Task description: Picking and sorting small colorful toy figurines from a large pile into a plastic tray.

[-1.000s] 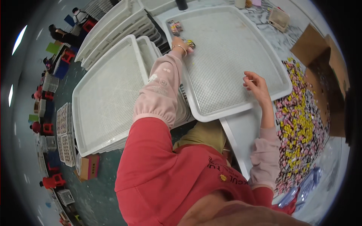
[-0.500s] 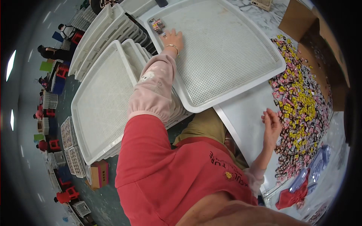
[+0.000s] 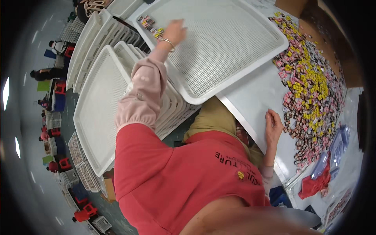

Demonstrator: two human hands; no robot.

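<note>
A white perforated tray [image 3: 231, 51] lies across the table's left part. Small block-shaped pieces in bright printed wrappers [image 3: 147, 22] form a short row at its far left edge. Just right of that row, my left hand [image 3: 175, 32] hovers above the mesh, fingers stretched out and nothing seen in them. My right hand [image 3: 273, 126] rests in the air near the table's front edge, fingers loosely apart and holding nothing visible. Beside it spreads a large heap of similar small wrapped pieces [image 3: 309, 86], yellow, pink and dark.
Stacked white trays [image 3: 102, 105] stand to my left, with more trays [image 3: 88, 47] behind. An open cardboard box [image 3: 327, 43] sits at the far right by the heap. Clear blue-tinted plastic [image 3: 338, 147] and a red cloth [image 3: 314, 183] lie near right. People work further left.
My left hand has come away from the tray's left edge, uncovering more wrapped pieces in the row. The right hand has drawn slightly away from the heap. The whole view has shifted a little.
</note>
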